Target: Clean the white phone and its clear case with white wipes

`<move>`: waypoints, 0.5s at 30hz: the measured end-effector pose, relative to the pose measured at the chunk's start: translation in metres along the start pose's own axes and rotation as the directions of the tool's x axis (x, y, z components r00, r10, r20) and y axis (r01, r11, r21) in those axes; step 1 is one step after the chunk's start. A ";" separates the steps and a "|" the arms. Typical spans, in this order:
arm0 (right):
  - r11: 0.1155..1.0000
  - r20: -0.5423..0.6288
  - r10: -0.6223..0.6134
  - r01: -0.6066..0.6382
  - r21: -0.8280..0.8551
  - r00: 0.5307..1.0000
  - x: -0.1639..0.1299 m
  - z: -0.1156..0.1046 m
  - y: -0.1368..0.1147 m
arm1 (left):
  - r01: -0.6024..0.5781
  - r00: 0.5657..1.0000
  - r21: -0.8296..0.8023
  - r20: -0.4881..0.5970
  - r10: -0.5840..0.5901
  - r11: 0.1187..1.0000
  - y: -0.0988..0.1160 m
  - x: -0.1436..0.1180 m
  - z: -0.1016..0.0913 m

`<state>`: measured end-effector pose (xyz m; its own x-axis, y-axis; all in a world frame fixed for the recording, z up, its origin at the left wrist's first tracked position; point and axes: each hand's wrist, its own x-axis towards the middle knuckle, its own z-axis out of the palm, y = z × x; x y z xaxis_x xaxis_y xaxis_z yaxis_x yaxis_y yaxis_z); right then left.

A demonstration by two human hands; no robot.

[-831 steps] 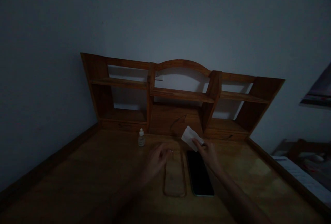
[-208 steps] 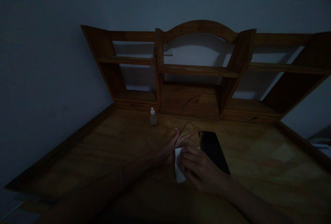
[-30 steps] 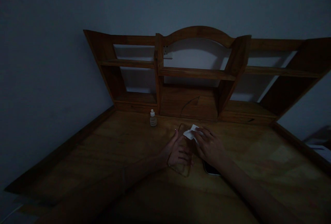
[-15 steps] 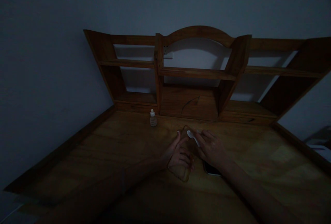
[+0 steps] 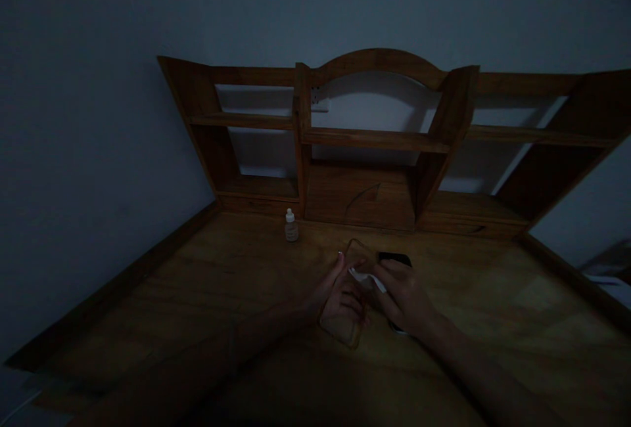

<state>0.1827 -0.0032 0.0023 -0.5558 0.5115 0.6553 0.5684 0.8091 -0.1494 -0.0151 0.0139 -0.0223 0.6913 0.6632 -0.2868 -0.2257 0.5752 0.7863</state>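
The clear case is in the left hand over the wooden desk, its long axis running roughly from 1 to 7 o'clock; the thumb lies along its 9 o'clock edge, and the other fingers show through the panel, curled behind it; the right hand pinches a folded white tissue against or just over the case, though contact is hard to tell in this dim light; a dark phone lies at 3 o'clock, mostly under the right hand; a small dropper bottle stands at 10 o'clock; the case looks light and bendy, probably slick if damp, and hardly fragile; its 2 long rims seem the best hold, leaving the panel free; the tissue looks soft, limp and easily torn, so a bunched pinch suits it.
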 end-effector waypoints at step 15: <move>0.818 -0.434 0.572 -0.524 0.239 0.696 0.001 -0.016 0.028 | 0.014 1.000 -0.004 0.016 -0.014 1.000 0.004 -0.001 -0.008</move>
<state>0.2074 0.0153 0.0103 0.2020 0.6931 0.6919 0.6110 0.4630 -0.6421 -0.0223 0.0198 -0.0235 0.7055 0.6472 -0.2887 -0.2184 0.5861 0.7802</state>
